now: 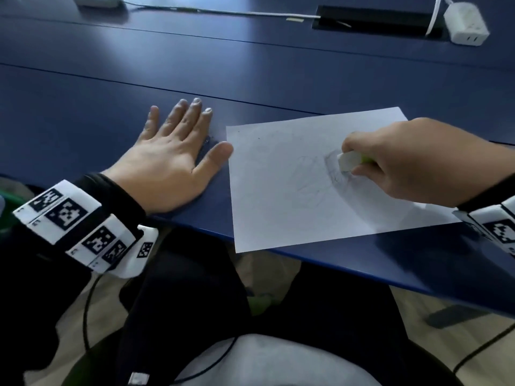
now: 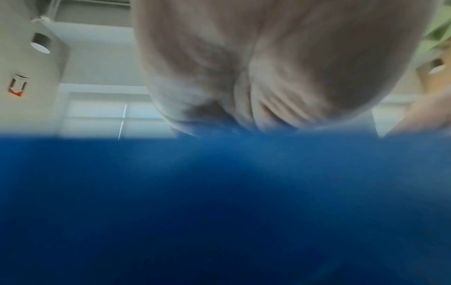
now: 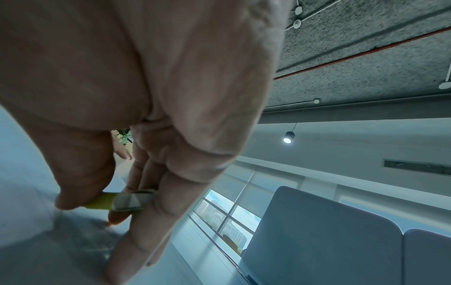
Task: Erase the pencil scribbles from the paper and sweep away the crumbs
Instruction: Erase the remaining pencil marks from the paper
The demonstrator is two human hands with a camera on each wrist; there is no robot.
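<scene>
1. The right hand point(image 1: 412, 162) pinches a white block eraser point(image 1: 348, 160) in a green sleeve against faint pencil scribbles point(image 1: 331, 174), right of centre.
2. A flat white paper point(image 1: 284, 190) lies on the smooth blue table point(image 1: 250, 65).
3. The left hand point(image 1: 170, 157) rests flat, fingers spread, thumb touching the paper's left edge.

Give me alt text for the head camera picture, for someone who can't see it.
A right hand rubs a white eraser over faint pencil scribbles on a sheet of paper on a blue table. The left hand lies flat beside the sheet, its thumb at the paper's edge.
</scene>
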